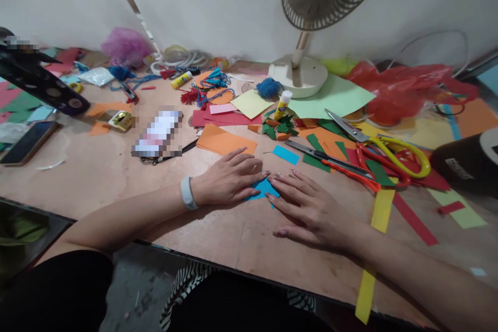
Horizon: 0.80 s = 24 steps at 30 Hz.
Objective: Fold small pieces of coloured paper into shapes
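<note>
A small piece of blue paper (265, 188) lies on the table between my hands, partly hidden by my fingers. My left hand (229, 179), with a pale band on its wrist, rests flat with fingertips on the paper's left and upper part. From the right, my right hand (305, 207) lies with spread fingers, its fingertips on the paper's right side. Just beyond sit a blue paper strip (286, 155), a stack of orange paper (225, 139) and a utility knife (330, 161).
Yellow-handled scissors (400, 155) and red-handled scissors lie right, among paper scraps. A glue stick (283, 105) stands before a fan (298, 77). A phone (158, 134) lies left of centre, another phone (29, 142) farther left. A black bottle (42, 78) stands far left; a yellow strip (365, 290) overhangs the front edge.
</note>
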### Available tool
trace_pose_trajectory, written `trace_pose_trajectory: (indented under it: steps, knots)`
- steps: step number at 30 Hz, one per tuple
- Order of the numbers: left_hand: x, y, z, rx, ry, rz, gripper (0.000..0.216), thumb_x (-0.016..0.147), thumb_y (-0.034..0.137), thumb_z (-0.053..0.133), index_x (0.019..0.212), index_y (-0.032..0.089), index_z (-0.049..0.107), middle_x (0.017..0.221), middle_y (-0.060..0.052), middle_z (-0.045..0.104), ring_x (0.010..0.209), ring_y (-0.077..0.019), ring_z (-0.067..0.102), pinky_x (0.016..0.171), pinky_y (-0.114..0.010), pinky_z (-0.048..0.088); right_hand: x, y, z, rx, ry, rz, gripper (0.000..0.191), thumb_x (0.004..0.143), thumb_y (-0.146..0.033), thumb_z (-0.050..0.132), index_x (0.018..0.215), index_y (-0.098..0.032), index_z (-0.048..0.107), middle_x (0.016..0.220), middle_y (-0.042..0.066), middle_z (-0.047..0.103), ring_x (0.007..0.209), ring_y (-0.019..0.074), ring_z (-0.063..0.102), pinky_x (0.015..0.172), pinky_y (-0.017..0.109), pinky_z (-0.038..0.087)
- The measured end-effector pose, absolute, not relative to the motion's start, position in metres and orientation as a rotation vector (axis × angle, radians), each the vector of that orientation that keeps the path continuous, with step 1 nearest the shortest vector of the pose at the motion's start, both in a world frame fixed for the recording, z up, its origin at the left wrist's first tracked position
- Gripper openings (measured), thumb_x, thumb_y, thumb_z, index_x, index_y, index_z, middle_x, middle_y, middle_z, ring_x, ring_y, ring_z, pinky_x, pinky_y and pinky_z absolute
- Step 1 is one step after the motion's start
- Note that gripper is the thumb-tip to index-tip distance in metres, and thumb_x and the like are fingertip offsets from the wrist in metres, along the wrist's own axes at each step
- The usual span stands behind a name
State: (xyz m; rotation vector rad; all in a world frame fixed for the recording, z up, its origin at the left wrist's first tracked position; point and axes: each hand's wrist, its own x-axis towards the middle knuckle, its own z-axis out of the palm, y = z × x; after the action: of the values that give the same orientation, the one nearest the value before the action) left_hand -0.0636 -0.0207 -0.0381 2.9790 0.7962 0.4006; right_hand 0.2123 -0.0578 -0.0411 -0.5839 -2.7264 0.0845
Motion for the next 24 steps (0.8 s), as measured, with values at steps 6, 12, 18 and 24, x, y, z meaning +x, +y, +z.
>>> trace_pose_trajectory:
  steps: [6, 12, 18, 24]
  knots:
    - [-0.062, -0.022, -0.037, 2.974, 0.826, 0.369, 0.045, 0.102, 0.047, 0.042, 0.137, 0.022, 0.054, 0.135, -0.010, 0.055, 0.129, -0.0272, 0.047, 0.118, -0.052, 0.031, 0.212, -0.057, -0.040, -0.579, -2.743, 0.100, 0.058, 0.091, -0.052, 0.063, 0.132, -0.012, 0.062, 0.148, 0.022, 0.050, 0.142, 0.0360, 0.040, 0.113, 0.058, 0.039]
    - [-0.064, -0.019, -0.038, 3.000, 0.936, 0.422, 0.055, 0.098, 0.055, 0.044, 0.139, 0.019, 0.051, 0.138, -0.011, 0.054, 0.130, -0.0283, 0.046, 0.120, -0.052, 0.025, 0.213, -0.057, -0.042, -0.581, -2.732, 0.115, 0.057, 0.091, -0.052, 0.062, 0.132, -0.013, 0.062, 0.150, 0.022, 0.048, 0.143, 0.0369, 0.038, 0.113, 0.059, 0.039]
    - [-0.060, -0.030, -0.029, 2.984, 0.792, 0.525, 0.053, 0.099, 0.053, 0.043, 0.135, 0.015, 0.050, 0.122, -0.012, 0.063, 0.109, -0.0249, 0.057, 0.098, -0.042, 0.045, 0.214, -0.057, -0.044, -0.607, -2.749, 0.101, 0.059, 0.090, -0.054, 0.063, 0.133, -0.013, 0.062, 0.149, 0.022, 0.049, 0.143, 0.0375, 0.038, 0.112, 0.057, 0.040]
    - [-0.056, -0.040, -0.030, 2.939, 0.699, 0.453, 0.047, 0.100, 0.053, 0.043, 0.128, 0.017, 0.055, 0.110, -0.010, 0.065, 0.098, -0.0231, 0.058, 0.084, -0.038, 0.046, 0.214, -0.058, -0.044, -0.620, -2.711, 0.077, 0.055, 0.089, -0.053, 0.064, 0.128, -0.014, 0.066, 0.140, 0.023, 0.057, 0.136, 0.0368, 0.047, 0.109, 0.057, 0.043]
